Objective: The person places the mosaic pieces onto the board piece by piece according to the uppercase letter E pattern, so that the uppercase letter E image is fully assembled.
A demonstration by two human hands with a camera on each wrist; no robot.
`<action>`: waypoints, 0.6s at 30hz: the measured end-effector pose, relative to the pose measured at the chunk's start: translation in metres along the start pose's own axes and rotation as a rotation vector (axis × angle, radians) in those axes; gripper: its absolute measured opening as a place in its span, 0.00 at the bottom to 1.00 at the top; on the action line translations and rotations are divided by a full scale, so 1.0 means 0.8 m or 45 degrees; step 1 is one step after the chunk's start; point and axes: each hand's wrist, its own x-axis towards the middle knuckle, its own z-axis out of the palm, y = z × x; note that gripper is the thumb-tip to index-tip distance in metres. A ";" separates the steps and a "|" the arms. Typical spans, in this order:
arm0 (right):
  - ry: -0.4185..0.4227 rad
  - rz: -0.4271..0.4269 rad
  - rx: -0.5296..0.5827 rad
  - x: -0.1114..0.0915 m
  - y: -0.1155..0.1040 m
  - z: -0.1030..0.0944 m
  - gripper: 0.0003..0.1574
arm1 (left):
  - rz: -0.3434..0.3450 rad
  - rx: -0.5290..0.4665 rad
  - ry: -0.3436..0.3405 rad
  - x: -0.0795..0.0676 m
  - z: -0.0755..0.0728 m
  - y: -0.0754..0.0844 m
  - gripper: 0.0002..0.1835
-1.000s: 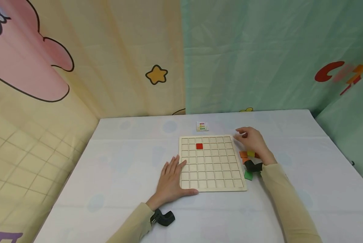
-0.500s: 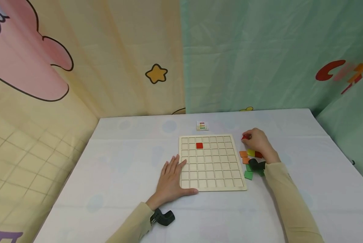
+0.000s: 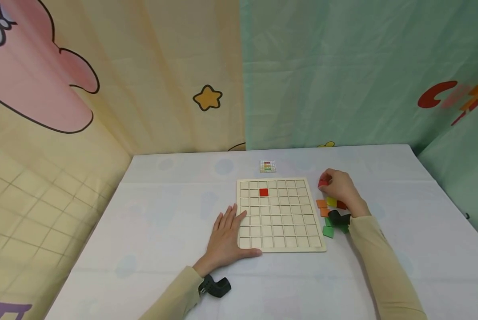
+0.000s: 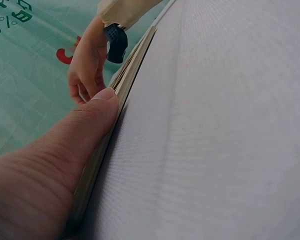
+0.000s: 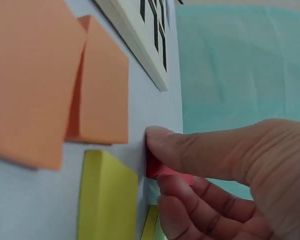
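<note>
Board [image 3: 276,230]: flat on the counter [image 3: 162,213], divided into square compartments; clock directions below are from its centre, head view.
Board contents: seated red tile [image 3: 263,192] in the second row from the far edge, third column from the left, at 11 o'clock.
Left hand [image 3: 224,241]: at 8 o'clock; grip wide, fingers spread at the left edge, thumb touching the near edge.
Right hand [image 3: 340,186]: at 2 o'clock, outside the board; grip narrow, thumb and finger pinching the held red tile [image 3: 323,182].
Loose tiles: near 3 o'clock, beside the board; orange tiles [image 3: 321,203], yellow tile [image 3: 331,202], dark red tile [image 3: 341,205], green tiles [image 3: 328,232].
Printed card [image 3: 267,166]: at 12 o'clock, beyond the far edge.
</note>
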 end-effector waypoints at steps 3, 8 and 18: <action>0.037 -0.017 0.039 -0.001 0.001 0.001 0.12 | 0.000 0.000 -0.001 0.000 0.000 0.000 0.61; 0.130 -0.124 0.093 -0.002 -0.006 0.007 0.08 | -0.001 -0.005 -0.003 -0.001 0.001 0.000 0.61; -0.113 -0.300 0.369 0.003 -0.062 0.058 0.06 | 0.020 0.007 0.025 0.000 0.001 -0.001 0.61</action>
